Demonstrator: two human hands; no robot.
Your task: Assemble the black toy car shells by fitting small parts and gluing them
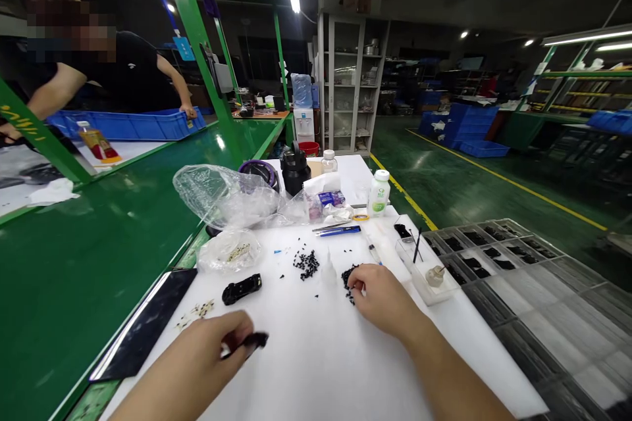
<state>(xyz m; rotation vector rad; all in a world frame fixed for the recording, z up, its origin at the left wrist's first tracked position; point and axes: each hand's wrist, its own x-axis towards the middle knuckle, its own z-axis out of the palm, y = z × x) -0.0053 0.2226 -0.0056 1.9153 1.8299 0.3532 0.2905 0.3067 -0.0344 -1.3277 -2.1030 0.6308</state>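
Observation:
My left hand (pixel 210 345) is closed around a small dark piece (pixel 257 341), whose black end sticks out past the fingers. A little farther off lies a black toy car body (pixel 241 289). My right hand (pixel 380 295) reaches down to a pile of tiny black parts (pixel 349 273), thumb and forefinger drawn together. Whatever is between those fingertips is hidden. Left of that hand stand a clear nozzle bottle (pixel 328 271) and a second heap of tiny black parts (pixel 307 264). Pale small pieces (pixel 201 310) are scattered beyond my left hand.
At the right is a compartment tray (pixel 518 286) with black parts, beside a small clear holder (pixel 434 289). A blue cutter (pixel 338 231), white bottle (pixel 378 193), plastic bag (pixel 227 197) and black flask (pixel 295 172) stand farther back. Another person (pixel 133 72) handles a blue crate (pixel 153 125).

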